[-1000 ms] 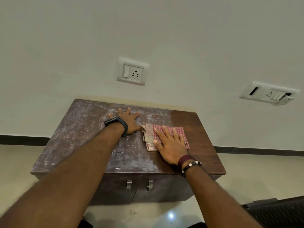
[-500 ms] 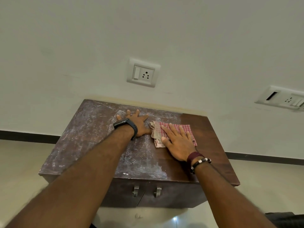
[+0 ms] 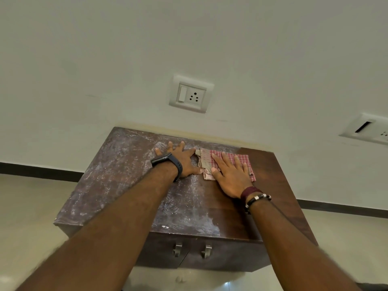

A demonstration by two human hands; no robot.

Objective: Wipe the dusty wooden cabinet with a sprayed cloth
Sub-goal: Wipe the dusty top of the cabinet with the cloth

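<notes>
Near edge first: the dark brown wooden cabinet (image 3: 270, 185) has two small metal door handles (image 3: 192, 250) on its front. Its top is split: clean, glossy wood on the right strip, grey-white dust film (image 3: 117, 171) over the middle and the whole left side.

Mid-top: right hand (image 3: 230, 175), wrist with a maroon band and beaded bracelet, lies flat on the folded red-and-white checked cloth (image 3: 226, 164). Grip there is wide: fingers splayed, palm pressing down, nothing pinched. The cloth sits right at the clean/dusty boundary, its long axis running left-right across the top, toward the back.

Left hand (image 3: 182, 159), black wristband, is flat too, fingers spread on the dusty wood, holding nothing. Its thumb side touches or just about touches the cloth's left edge; can't tell which.

Key relation: remaining dust lies left of the cloth and toward the near edge. Right hand owns the cloth, so the next stroke likely goes leftward. The left hand sits in that path and would need to clear.

Behind: white wall, a white switch-and-socket plate (image 3: 191, 94) above the cabinet, a second plate (image 3: 369, 129) far right.
</notes>
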